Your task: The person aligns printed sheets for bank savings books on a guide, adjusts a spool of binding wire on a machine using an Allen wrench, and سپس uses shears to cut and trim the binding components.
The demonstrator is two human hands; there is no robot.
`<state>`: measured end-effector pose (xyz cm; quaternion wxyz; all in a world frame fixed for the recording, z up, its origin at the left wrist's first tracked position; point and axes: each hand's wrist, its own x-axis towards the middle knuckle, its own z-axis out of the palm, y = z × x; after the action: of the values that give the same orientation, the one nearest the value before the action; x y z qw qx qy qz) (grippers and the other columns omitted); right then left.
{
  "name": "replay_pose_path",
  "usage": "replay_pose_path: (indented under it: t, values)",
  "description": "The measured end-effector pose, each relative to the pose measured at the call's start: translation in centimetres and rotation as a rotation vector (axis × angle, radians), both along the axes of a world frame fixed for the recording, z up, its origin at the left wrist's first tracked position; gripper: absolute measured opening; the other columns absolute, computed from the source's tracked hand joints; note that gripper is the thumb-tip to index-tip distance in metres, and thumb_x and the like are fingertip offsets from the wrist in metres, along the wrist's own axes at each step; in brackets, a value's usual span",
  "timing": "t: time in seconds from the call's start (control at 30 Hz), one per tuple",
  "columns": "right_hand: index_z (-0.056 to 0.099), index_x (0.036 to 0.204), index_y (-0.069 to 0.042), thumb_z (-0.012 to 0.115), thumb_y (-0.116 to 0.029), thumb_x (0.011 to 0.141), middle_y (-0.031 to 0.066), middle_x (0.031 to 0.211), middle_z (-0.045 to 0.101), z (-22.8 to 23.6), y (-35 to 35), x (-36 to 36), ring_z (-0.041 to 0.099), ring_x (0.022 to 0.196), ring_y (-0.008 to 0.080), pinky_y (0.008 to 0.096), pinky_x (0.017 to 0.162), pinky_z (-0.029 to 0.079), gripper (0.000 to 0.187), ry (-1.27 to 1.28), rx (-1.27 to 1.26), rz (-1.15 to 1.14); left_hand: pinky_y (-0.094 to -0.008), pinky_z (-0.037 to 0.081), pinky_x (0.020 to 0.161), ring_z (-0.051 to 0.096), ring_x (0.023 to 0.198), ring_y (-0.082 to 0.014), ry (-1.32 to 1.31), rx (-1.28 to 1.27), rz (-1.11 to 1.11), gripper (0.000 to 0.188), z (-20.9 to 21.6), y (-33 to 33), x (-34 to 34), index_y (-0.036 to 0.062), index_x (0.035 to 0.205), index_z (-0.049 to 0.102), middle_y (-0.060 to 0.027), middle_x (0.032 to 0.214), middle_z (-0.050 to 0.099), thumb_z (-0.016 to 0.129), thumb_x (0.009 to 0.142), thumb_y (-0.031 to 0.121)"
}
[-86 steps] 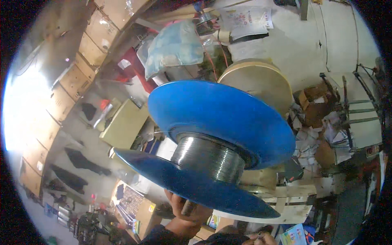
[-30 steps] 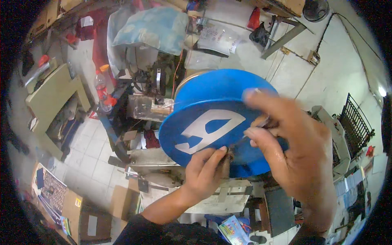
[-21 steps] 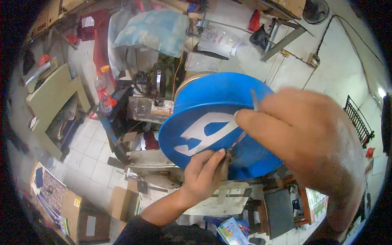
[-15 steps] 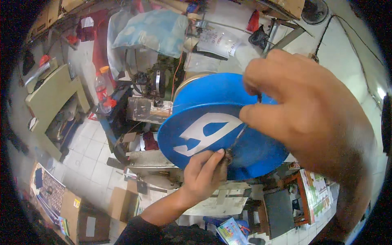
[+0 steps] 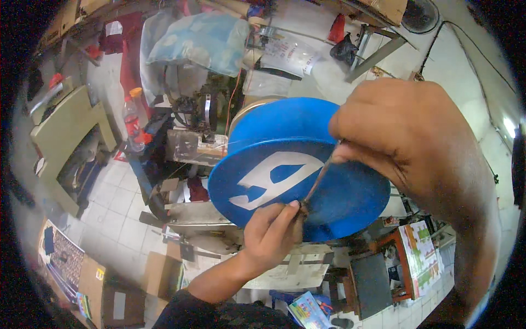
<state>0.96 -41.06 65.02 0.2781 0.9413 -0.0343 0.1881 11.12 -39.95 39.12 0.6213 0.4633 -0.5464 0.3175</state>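
Note:
A large blue spool (image 5: 356, 192) with a bold white marking on its near disc stands in the middle. My right hand (image 5: 408, 131) is closed in a pinch on the upper end of a thin metal rod (image 5: 319, 182), which slants down across the disc. The rod's lower end meets a small dark piece (image 5: 305, 207) near the disc's centre. Beside that piece, the fingers of my left hand (image 5: 271, 231) are curled together; what they grip is mostly hidden. A thin pale line (image 5: 219, 147) runs leftward from the spool.
Behind the spool is a dark machine (image 5: 205, 112) with a cushion-like blue and white bundle (image 5: 200, 44) above it. A bottle with a red label (image 5: 133, 123) stands to the left. Cardboard boxes (image 5: 164, 274) lie lower left, and a dark panel (image 5: 371, 285) lower right.
My right hand has shifted slightly right and downward, and its knuckles have turned. More of the rod shows now. My left hand stays at the spool's centre.

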Motion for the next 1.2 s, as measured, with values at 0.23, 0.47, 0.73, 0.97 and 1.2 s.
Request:
replay_pose_path:
  t: [0.23, 0.47, 0.73, 0.97, 1.2]
  values:
    - [0.060, 0.084, -0.007, 0.067, -0.025, 0.077, 0.0081, 0.076, 0.057, -0.3, 1.2, -0.7, 0.057, 0.074, 0.0300, 0.0408, 0.064, 0.042, 0.020, 0.069, -0.219, -0.115, -0.0319, 0.049, 0.069, 0.058, 0.080, -0.0246, 0.026, 0.024, -0.011, 0.039, -0.2, 0.3, -0.4, -0.0014, 0.108, 0.065, -0.0132, 0.094, 0.060, 0.074, 0.070, -0.005]
    - [0.061, 0.082, -0.004, 0.070, -0.017, 0.077, 0.0084, 0.079, 0.061, 1.9, -3.4, -2.1, 0.060, 0.072, 0.0218, 0.0376, 0.066, 0.044, 0.017, 0.043, 0.171, 0.303, -0.0316, 0.048, 0.071, 0.057, 0.083, -0.0260, -0.003, 0.063, 0.063, 0.045, -0.7, 0.7, -0.1, -0.0023, 0.112, 0.063, -0.0146, 0.098, 0.059, 0.077, 0.070, -0.001]
    - [0.056, 0.102, -0.004, 0.054, -0.021, 0.094, 0.0027, 0.084, 0.058, 1.5, -7.1, -13.2, 0.053, 0.064, 0.0133, 0.0280, 0.054, 0.041, 0.019, -0.787, 0.449, 0.016, -0.0347, 0.040, 0.093, 0.045, 0.115, -0.0240, 0.004, 0.011, 0.285, 0.062, 0.4, 5.9, 2.0, -0.0025, 0.139, 0.040, -0.0159, 0.125, 0.046, 0.063, 0.082, 0.008]
    - [0.049, 0.097, -0.007, 0.059, -0.035, 0.093, 0.0092, 0.080, 0.054, -13.2, -10.3, -21.9, 0.051, 0.064, 0.0182, 0.0280, 0.054, 0.044, 0.030, -1.192, 1.098, 0.272, -0.0266, 0.045, 0.089, 0.058, 0.101, -0.0148, 0.698, 0.049, -0.181, 0.040, 1.2, 5.5, 6.2, -0.0077, 0.130, 0.050, -0.0118, 0.117, 0.060, 0.054, 0.097, 0.014]
    - [0.046, 0.099, -0.005, 0.066, -0.030, 0.089, 0.0252, 0.094, 0.066, -22.9, -8.6, -18.2, 0.067, 0.083, 0.0358, 0.0422, 0.071, 0.057, 0.034, -1.344, 1.715, 0.526, -0.0302, 0.051, 0.084, 0.063, 0.094, -0.0166, 0.811, -0.003, -0.408, 0.024, 0.4, 4.2, 6.7, -0.0001, 0.118, 0.056, -0.0087, 0.110, 0.065, 0.056, 0.096, 0.009]
